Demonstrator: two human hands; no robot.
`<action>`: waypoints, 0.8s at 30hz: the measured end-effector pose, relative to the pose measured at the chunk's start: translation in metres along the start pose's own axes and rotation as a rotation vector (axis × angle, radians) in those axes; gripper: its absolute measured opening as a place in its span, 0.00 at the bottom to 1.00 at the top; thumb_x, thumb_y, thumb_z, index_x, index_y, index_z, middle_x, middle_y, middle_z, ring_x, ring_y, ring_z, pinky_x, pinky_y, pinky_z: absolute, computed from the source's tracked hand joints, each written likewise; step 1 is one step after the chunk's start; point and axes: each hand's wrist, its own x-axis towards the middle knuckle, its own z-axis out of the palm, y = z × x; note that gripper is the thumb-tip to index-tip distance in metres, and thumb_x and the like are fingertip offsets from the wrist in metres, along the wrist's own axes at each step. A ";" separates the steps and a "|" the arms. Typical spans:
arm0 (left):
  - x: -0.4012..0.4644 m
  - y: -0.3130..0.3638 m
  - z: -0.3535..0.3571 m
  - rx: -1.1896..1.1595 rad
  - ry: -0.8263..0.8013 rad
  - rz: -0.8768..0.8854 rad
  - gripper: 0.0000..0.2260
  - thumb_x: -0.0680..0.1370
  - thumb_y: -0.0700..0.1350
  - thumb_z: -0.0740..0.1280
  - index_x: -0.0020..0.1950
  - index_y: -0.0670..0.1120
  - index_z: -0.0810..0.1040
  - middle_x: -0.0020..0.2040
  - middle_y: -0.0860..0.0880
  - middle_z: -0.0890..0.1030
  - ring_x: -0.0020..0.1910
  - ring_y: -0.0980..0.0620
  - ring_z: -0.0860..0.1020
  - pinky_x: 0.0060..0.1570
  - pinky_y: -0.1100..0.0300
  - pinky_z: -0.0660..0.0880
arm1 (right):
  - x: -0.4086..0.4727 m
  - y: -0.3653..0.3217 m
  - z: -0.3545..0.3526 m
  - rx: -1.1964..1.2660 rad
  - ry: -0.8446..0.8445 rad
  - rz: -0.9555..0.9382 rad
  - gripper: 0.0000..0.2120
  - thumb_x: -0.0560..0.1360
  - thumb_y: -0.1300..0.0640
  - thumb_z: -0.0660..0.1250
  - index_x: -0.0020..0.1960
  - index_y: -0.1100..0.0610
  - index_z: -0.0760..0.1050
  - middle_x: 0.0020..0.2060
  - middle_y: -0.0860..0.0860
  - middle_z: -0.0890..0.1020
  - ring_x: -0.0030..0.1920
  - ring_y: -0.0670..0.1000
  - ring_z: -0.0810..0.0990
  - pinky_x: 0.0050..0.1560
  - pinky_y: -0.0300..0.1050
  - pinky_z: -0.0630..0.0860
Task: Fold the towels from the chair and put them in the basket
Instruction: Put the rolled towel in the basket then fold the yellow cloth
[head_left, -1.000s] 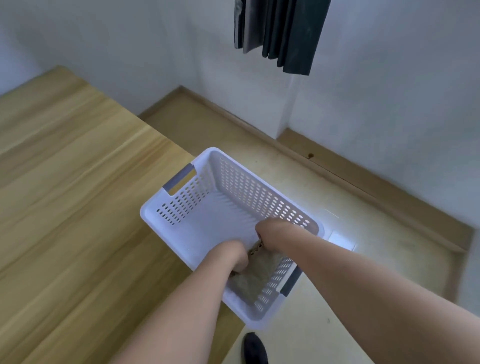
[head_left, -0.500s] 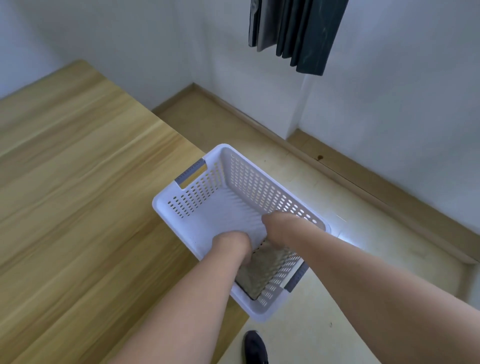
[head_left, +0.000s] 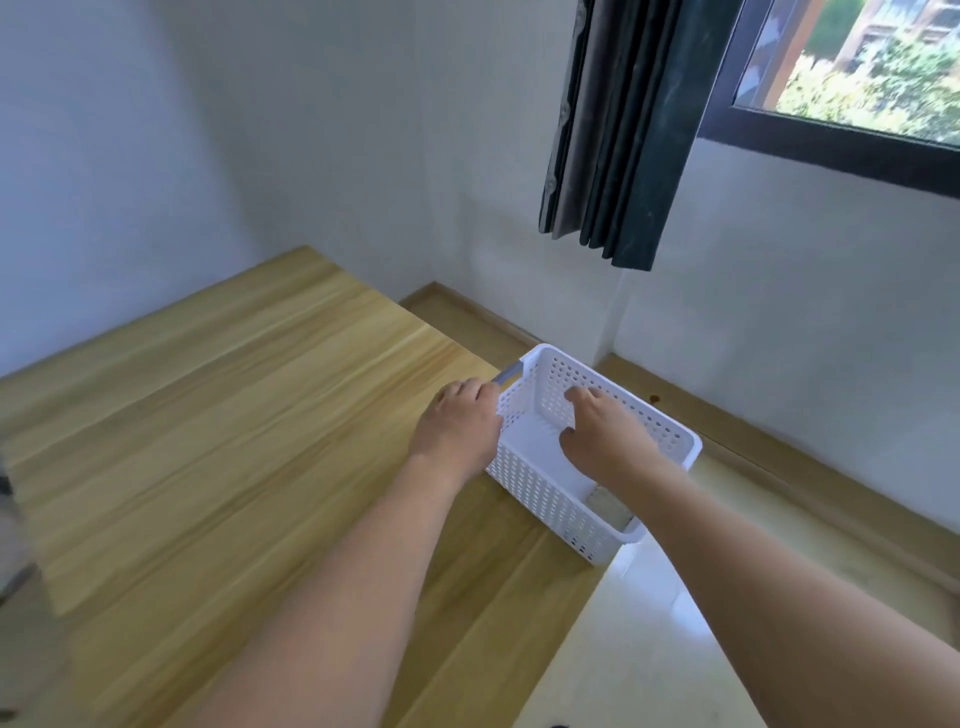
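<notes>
A white perforated basket (head_left: 540, 499) stands at the right edge of the wooden table (head_left: 234, 441), its near end hanging past the edge. A folded beige towel (head_left: 608, 508) lies inside at the near end, mostly hidden by the wall and my right forearm. My left hand (head_left: 457, 426) is outside the basket's left wall near the grey handle (head_left: 508, 373), fingers loosely bent, holding nothing that I can see. My right hand (head_left: 608, 439) hovers over the basket's inside, fingers loosely curled and empty. The chair is out of view.
A dark curtain (head_left: 618, 130) hangs by the window (head_left: 852, 67) at the upper right. White walls close off the corner behind the table. Pale floor (head_left: 639, 639) and a wooden skirting ledge (head_left: 810, 483) lie to the right of the table.
Both hands let go of the towel and came up out of the basket. My left hand moved outside the left wall. The view tilted up toward the window.
</notes>
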 end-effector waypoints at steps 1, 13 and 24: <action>-0.015 -0.011 -0.010 -0.013 0.009 0.004 0.18 0.81 0.47 0.58 0.69 0.43 0.66 0.70 0.45 0.69 0.69 0.45 0.66 0.67 0.54 0.61 | -0.014 -0.018 0.002 0.013 0.012 0.000 0.19 0.74 0.63 0.58 0.64 0.60 0.68 0.61 0.55 0.75 0.59 0.58 0.73 0.55 0.50 0.71; -0.149 -0.146 -0.090 0.002 0.062 -0.063 0.22 0.82 0.49 0.56 0.74 0.42 0.61 0.73 0.44 0.65 0.71 0.44 0.63 0.71 0.53 0.60 | -0.106 -0.178 0.030 0.039 0.093 -0.079 0.18 0.73 0.63 0.60 0.63 0.61 0.68 0.59 0.56 0.74 0.58 0.57 0.73 0.48 0.46 0.68; -0.250 -0.349 -0.149 -0.010 0.089 -0.058 0.22 0.81 0.50 0.58 0.74 0.42 0.62 0.73 0.44 0.67 0.71 0.45 0.65 0.69 0.52 0.63 | -0.153 -0.402 0.085 0.075 0.103 -0.070 0.23 0.74 0.59 0.61 0.69 0.59 0.65 0.65 0.56 0.72 0.64 0.57 0.71 0.57 0.47 0.70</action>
